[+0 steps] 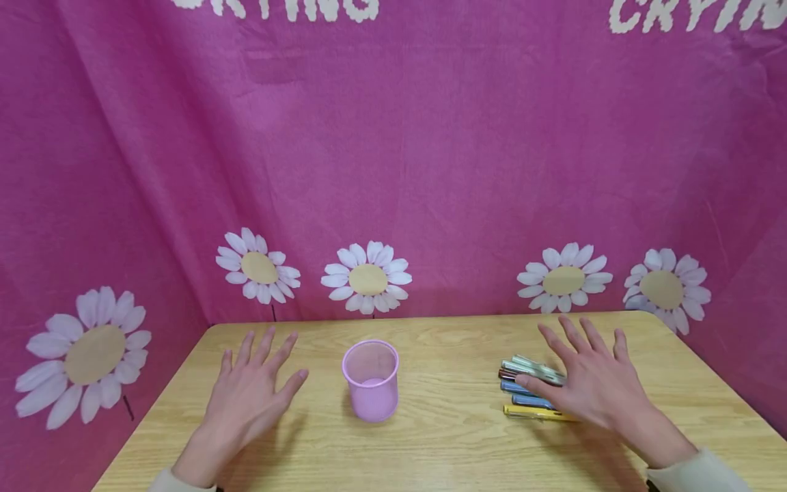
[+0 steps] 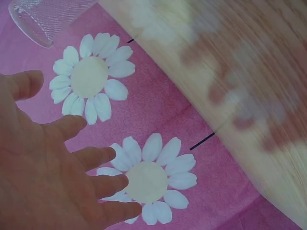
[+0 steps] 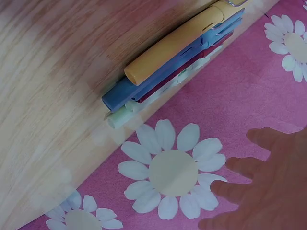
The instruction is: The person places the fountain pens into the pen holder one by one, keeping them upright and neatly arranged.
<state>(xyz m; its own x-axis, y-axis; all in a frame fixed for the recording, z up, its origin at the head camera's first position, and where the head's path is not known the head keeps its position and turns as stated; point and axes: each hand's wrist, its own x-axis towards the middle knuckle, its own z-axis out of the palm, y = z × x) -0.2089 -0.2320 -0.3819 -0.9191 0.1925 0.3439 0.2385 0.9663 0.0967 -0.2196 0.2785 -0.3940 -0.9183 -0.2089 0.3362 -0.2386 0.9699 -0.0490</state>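
My right hand [image 1: 593,389] hovers flat over the pens [image 1: 529,389], fingers spread and relaxed, gripping nothing; I can't tell if the palm touches them. The pens are smooth plastic sticks bunched side by side (yellow, blue, dark red, pale green), lying flat on the right part of the table [image 1: 455,437], long axes running left-right across it, tips I can see pointing toward the cup [image 1: 371,379]. My left hand [image 1: 249,396] is also splayed and loose, holding nothing, just left of the cup. The cup is translucent lilac plastic, round, tapered, upright, mouth up, mid-table. The table is pale wood grain with rounded corners. Behind is a pink cloth backdrop [image 1: 430,171] printed with daisies.
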